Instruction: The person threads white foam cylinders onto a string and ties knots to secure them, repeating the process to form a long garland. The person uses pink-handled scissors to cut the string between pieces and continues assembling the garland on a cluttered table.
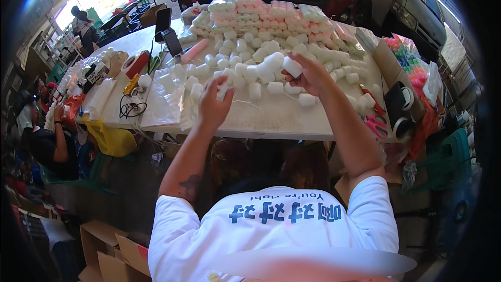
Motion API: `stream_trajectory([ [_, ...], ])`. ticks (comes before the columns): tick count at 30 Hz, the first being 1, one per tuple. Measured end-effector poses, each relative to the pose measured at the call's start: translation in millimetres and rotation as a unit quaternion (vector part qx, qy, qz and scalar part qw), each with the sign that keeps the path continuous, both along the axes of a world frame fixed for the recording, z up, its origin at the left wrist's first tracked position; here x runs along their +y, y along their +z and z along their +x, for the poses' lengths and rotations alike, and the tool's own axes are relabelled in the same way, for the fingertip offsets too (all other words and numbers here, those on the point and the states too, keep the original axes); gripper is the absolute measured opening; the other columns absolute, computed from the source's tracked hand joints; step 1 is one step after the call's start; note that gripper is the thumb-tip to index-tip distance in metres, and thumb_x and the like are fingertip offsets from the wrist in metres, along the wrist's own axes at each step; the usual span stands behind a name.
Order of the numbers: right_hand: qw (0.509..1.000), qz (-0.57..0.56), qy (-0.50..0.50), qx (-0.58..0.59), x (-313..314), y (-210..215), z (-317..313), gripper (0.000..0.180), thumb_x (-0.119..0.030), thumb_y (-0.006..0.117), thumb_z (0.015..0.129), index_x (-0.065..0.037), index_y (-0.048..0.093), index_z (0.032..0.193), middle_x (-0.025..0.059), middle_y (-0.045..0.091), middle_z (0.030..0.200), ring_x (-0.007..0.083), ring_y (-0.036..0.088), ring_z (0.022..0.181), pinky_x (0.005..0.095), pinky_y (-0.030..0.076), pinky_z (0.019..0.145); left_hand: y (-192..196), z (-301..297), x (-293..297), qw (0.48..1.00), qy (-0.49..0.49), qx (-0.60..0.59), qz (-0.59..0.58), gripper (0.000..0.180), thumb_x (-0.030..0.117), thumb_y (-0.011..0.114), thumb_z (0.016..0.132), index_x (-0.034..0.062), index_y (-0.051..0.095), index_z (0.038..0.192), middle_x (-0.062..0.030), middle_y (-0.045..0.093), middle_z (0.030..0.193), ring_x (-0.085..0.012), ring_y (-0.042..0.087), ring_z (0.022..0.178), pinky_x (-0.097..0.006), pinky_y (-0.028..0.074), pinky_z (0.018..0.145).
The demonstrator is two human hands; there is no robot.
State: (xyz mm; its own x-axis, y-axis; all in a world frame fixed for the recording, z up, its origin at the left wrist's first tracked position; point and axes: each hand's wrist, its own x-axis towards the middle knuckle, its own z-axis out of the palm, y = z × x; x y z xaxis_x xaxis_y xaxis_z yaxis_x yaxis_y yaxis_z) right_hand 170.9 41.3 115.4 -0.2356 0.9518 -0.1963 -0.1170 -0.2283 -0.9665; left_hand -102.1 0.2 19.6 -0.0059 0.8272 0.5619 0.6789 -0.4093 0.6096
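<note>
My right hand [312, 77] is closed around a small white cylindrical roll [292, 67], lifted above the pile. To the left, my left hand [214, 105] has its fingers curled about another white roll [223, 91], partly hidden by the fingers. Between and beyond my hands, many loose white rolls [255, 91] lie heaped on the pale table [229, 124]. A thin loose strand [248, 103] trails from the rolls near my left hand.
Clear-wrapped packs of white and pink rolls [250, 2] are stacked at the back. Plastic bags [163, 105], a black cable [133, 107] and a tape dispenser [136, 65] lie left. Pink-handled scissors [377, 126] lie right. Another person [49, 143] sits at far left.
</note>
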Motion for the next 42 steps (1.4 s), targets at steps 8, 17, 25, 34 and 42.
stream_trajectory([
  [8,0.982,0.182,0.038,-0.023,-3,117,-54,0.031,-0.03,0.058,0.088,-0.003,0.059,0.103,0.0116,0.065,0.084,0.0125,0.058,0.06,0.026,0.048,0.054,8,14,106,0.998,0.029,-0.029,-0.056,0.055,0.021,0.076,0.073,0.0107,0.051,0.121,-0.0161,0.059,0.115,-0.0344,0.058,0.106,-0.044,0.047,0.087],
  [17,0.956,0.233,0.008,-0.179,-47,94,-7,0.029,-0.029,0.062,0.086,-0.004,0.06,0.102,0.0043,0.059,0.071,0.0084,0.054,0.05,0.0215,0.042,0.042,96,-106,115,0.953,0.166,0.14,0.212,0.045,0.008,0.071,0.072,0.0155,0.056,0.114,-0.0109,0.061,0.103,-0.0344,0.061,0.095,-0.043,0.05,0.079],
  [25,1.0,0.022,0.002,0.01,-53,-35,3,0.03,-0.027,0.059,0.088,-0.004,0.055,0.105,0.0068,0.063,0.075,0.0113,0.055,0.05,0.0239,0.042,0.043,57,-143,135,0.865,0.174,0.461,0.09,0.041,0.013,0.063,0.079,0.019,0.054,0.119,-0.0061,0.057,0.107,-0.0267,0.058,0.102,-0.041,0.047,0.086],
  [34,0.998,-0.044,0.041,0.01,-66,-77,8,0.033,-0.029,0.06,0.093,-0.005,0.054,0.115,0.0044,0.06,0.085,0.0128,0.06,0.062,0.0264,0.048,0.051,19,-90,145,0.836,0.23,0.482,-0.123,0.07,0.008,0.049,0.088,0.0289,0.02,0.149,-0.0134,0.039,0.138,-0.0336,0.043,0.126,-0.053,0.032,0.1],
  [42,0.985,-0.065,0.056,0.153,-84,-104,14,0.036,-0.02,0.056,0.095,-0.007,0.046,0.127,0.0088,0.059,0.105,0.0188,0.064,0.079,0.0273,0.052,0.061,53,-13,50,0.965,0.07,0.253,0.001,0.056,0.011,0.066,0.081,0.015,0.045,0.132,-0.0127,0.048,0.123,-0.0273,0.051,0.111,-0.039,0.04,0.092],
])
